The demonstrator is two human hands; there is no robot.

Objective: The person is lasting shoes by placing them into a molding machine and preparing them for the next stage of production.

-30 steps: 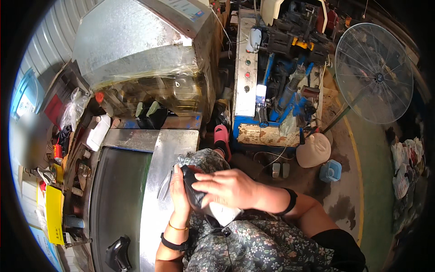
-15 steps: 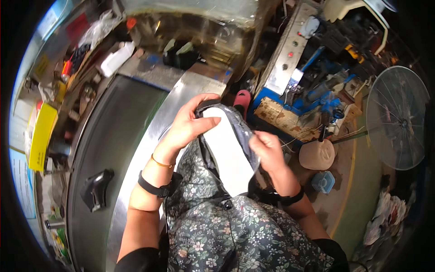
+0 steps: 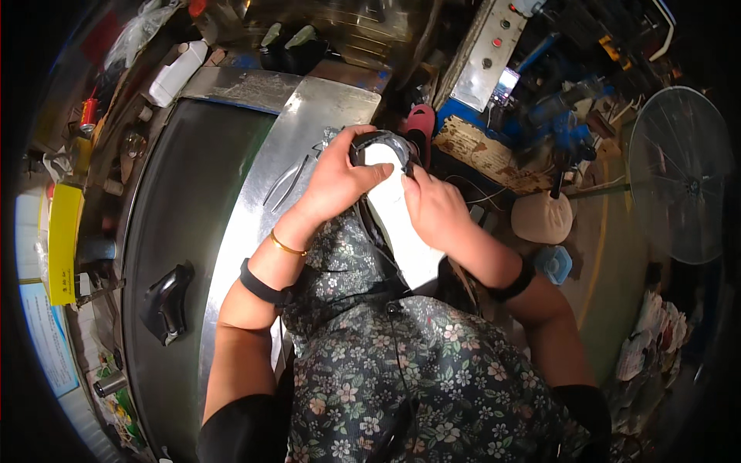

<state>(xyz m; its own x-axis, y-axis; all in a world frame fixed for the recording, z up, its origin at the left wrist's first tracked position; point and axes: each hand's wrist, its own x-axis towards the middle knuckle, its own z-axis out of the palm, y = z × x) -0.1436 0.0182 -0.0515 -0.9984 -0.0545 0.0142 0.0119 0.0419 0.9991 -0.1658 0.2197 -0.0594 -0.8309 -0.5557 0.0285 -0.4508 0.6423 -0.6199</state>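
Note:
In front of my chest is a black shoe upper (image 3: 399,148) with a long white insole (image 3: 397,212) facing up. Its rounded end points away from me. My left hand (image 3: 345,174) grips the upper's left edge, its thumb pressed on the insole. From the other side my right hand (image 3: 437,207) pinches the black edge near the rounded end, with what its fingertips hold partly hidden. A pair of metal pliers (image 3: 284,185) lies on the shiny metal ledge (image 3: 258,212) beside my left forearm. Farther left, a glossy black shoe (image 3: 168,303) rests on the dark belt (image 3: 204,170).
A machine with a button panel (image 3: 485,58) stands at the far right, with a round wire-guarded fan (image 3: 679,176) near it. A beige jug (image 3: 542,218) and a blue plastic container (image 3: 553,264) sit on the floor. A yellow box (image 3: 65,245) is at the far left.
My right hand has moved from the side of the upper to the edge near its rounded end. The view has shifted, and the pliers now show beside my left arm.

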